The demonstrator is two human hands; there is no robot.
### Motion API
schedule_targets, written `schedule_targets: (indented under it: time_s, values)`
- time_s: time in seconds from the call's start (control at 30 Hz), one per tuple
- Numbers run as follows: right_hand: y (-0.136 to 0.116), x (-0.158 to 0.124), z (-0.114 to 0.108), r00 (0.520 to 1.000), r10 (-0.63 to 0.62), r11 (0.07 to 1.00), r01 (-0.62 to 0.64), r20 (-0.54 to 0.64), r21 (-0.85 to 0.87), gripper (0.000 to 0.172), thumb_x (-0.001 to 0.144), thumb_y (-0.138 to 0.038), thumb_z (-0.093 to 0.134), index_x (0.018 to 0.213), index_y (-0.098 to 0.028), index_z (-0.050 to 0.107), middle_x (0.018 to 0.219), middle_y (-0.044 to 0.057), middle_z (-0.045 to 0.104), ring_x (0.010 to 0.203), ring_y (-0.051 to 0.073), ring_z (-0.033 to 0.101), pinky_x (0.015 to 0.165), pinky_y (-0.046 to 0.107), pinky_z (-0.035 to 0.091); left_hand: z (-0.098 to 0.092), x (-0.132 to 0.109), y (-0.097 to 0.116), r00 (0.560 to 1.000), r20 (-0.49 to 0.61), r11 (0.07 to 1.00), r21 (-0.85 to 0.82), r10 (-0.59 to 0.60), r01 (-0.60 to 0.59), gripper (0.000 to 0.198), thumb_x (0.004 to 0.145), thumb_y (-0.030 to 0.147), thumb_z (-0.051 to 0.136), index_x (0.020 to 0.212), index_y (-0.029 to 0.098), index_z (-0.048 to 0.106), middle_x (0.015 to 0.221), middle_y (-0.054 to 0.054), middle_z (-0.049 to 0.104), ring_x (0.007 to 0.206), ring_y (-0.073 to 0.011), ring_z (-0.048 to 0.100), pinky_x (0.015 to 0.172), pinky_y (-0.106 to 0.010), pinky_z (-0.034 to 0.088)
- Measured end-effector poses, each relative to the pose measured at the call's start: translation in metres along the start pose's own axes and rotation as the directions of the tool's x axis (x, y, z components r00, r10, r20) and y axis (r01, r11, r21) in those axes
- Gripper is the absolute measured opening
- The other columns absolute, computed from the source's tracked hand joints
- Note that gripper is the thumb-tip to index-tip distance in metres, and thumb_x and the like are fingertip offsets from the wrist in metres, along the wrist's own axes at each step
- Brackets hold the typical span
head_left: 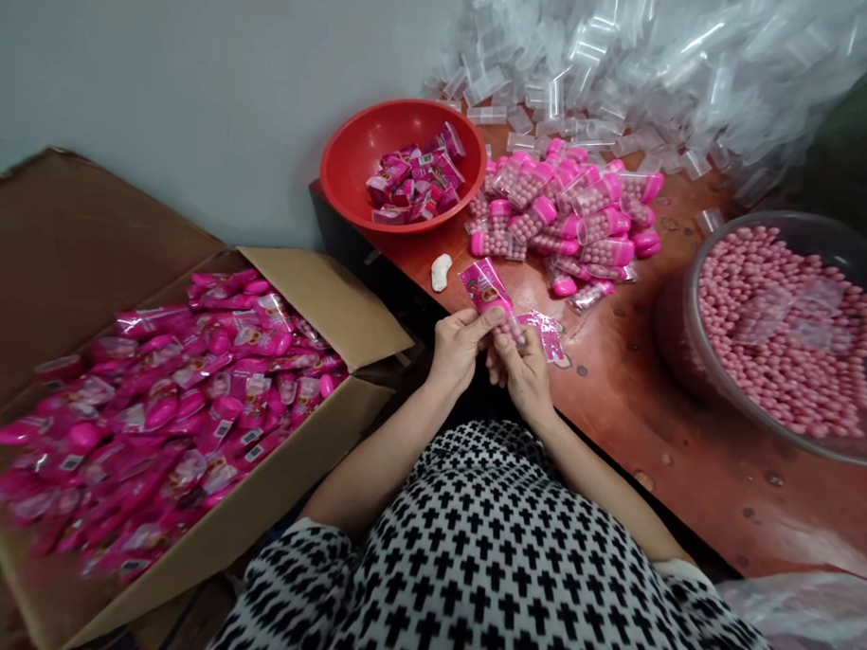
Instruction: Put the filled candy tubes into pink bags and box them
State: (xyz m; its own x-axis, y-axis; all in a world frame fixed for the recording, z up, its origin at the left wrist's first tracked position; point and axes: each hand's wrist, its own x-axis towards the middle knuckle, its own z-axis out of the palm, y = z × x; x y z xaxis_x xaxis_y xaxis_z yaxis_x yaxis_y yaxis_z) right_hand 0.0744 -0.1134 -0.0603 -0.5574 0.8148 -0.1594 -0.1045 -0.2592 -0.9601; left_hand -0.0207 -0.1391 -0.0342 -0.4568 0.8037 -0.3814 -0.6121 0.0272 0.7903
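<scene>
Both my hands meet at the table's near edge around a small clear tube of pink balls (508,328) with a printed pink wrapper (484,281) at its upper end. My left hand (457,351) is closed, its thumb and fingers pinching the wrapper and the top of the tube. Lower down, my right hand (524,375) grips the tube's body between thumb and fingers. Just beyond that hand, a flat piece of pink printed film (544,335) lies on the table. A crumpled white scrap (441,272) rests left of the wrapper.
A red bowl (343,191) holds folded pink wrappers. Beside it are piled filled pink-capped tubes (564,216), with a heap of empty clear tubes (609,63) behind. A tub (679,326) of pink balls stands right. At left, a cardboard box (347,304) contains wrapped tubes.
</scene>
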Motion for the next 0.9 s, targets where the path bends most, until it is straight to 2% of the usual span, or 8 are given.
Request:
schedule_targets:
  time_s: [0.13,0.2,0.33,0.43,0.57,0.67,0.77,0.9]
  values:
    - [0.002,0.001,0.001,0.992,0.083,0.978,-0.100,0.094,0.183,0.025,0.087,-0.046,0.052,0.088,-0.023,0.040,0.052,-0.011,0.054,0.031,0.006,0.043,0.029,0.016,0.027,-0.006,0.004,0.003,0.991,0.079,0.992,-0.057,-0.106,0.111,0.039,0.052,0.038,0.084,0.063,0.010,0.060,0.056,-0.003,0.062,0.037,-0.0097,0.052,0.038,-0.022,0.042]
    - [0.003,0.000,0.001,0.992,0.091,0.977,-0.107,0.089,0.187,0.026,0.086,-0.046,0.052,0.089,-0.023,0.040,0.052,-0.011,0.054,0.031,0.006,0.043,0.029,0.015,0.027,-0.010,0.006,0.004,0.985,0.113,0.989,-0.047,-0.133,0.139,0.037,0.052,0.036,0.084,0.065,0.008,0.062,0.059,-0.005,0.064,0.041,-0.0112,0.056,0.041,-0.023,0.045]
    - [0.003,-0.002,-0.002,1.000,0.015,1.000,-0.015,-0.011,-0.005,0.030,0.084,-0.047,0.057,0.090,-0.023,0.040,0.054,-0.011,0.053,0.035,0.005,0.045,0.032,0.014,0.031,-0.010,0.006,0.001,1.000,0.007,0.999,0.049,0.010,-0.010,0.030,0.055,0.030,0.083,0.065,0.009,0.065,0.061,-0.004,0.066,0.053,-0.0120,0.062,0.051,-0.021,0.050]
    - [0.003,-0.002,-0.002,1.000,0.021,1.000,-0.021,0.015,0.004,0.029,0.085,-0.048,0.055,0.085,-0.023,0.039,0.053,-0.011,0.052,0.034,0.004,0.044,0.031,0.014,0.030,-0.004,0.001,-0.001,0.997,-0.041,0.993,0.098,0.070,-0.065,0.032,0.057,0.036,0.081,0.061,0.011,0.062,0.055,-0.002,0.064,0.040,-0.0105,0.055,0.038,-0.020,0.043]
    - [0.006,0.001,0.000,0.994,0.066,0.985,-0.079,0.088,0.156,0.030,0.085,-0.050,0.053,0.083,-0.024,0.038,0.050,-0.011,0.052,0.030,0.005,0.041,0.029,0.015,0.026,0.000,-0.007,-0.002,0.996,0.075,0.996,0.075,-0.046,0.040,0.037,0.061,0.044,0.077,0.060,0.012,0.058,0.042,-0.001,0.055,0.028,-0.0153,0.049,0.029,-0.026,0.040]
    - [0.006,0.003,-0.001,0.996,0.059,0.991,-0.066,0.060,0.120,0.030,0.084,-0.050,0.055,0.083,-0.023,0.039,0.049,-0.012,0.050,0.032,0.005,0.041,0.030,0.014,0.028,-0.002,-0.008,-0.001,0.989,0.110,0.994,0.059,-0.097,0.091,0.039,0.062,0.046,0.076,0.060,0.012,0.058,0.038,-0.001,0.052,0.027,-0.0162,0.048,0.027,-0.027,0.040]
    - [0.004,0.004,-0.008,0.986,0.076,0.993,-0.088,0.146,0.079,0.032,0.082,-0.052,0.055,0.090,-0.023,0.045,0.058,-0.008,0.056,0.040,0.006,0.050,0.034,0.014,0.035,-0.007,-0.004,0.003,0.991,0.073,0.993,-0.016,-0.112,0.113,0.034,0.060,0.038,0.079,0.059,0.011,0.058,0.044,-0.001,0.055,0.031,-0.0116,0.049,0.031,-0.023,0.041]
    - [-0.002,0.002,-0.016,0.972,0.087,0.972,-0.131,0.220,0.194,0.039,0.077,-0.050,0.063,0.103,-0.022,0.051,0.083,-0.001,0.065,0.062,0.010,0.063,0.042,0.017,0.047,-0.016,-0.002,0.007,0.998,-0.001,0.989,-0.131,-0.070,0.070,0.026,0.059,0.027,0.080,0.065,0.009,0.062,0.062,-0.005,0.064,0.054,-0.0119,0.062,0.049,-0.020,0.050]
